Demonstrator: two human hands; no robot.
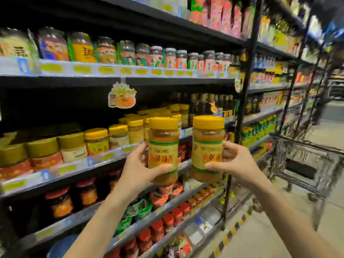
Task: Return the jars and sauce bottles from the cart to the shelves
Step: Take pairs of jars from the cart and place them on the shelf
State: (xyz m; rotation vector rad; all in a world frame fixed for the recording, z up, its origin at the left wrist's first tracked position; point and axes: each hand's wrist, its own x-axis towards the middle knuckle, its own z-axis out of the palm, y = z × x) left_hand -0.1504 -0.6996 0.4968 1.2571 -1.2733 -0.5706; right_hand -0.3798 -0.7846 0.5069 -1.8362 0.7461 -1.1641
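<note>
1. Left hand (137, 172) closed on left jar (163, 151): thumb across front label low down, fingers wrapped behind.
2. Right hand (235, 164) closed on right jar (208, 148): thumb on label's lower right, fingers behind.
3. Both jars upright, long axis vertical w/ slight tilt, yellow lids up, labels facing cam.
4. Jars side by side, not touching, held in air in front of shelf (111, 155) w/ same yellow-lid jars (96, 141).
5. Cart (305, 161) on floor to the right, well apart from hands.

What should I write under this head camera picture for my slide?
Left hand and right hand each hold a yellow-lidded jar before the shelf.
</note>
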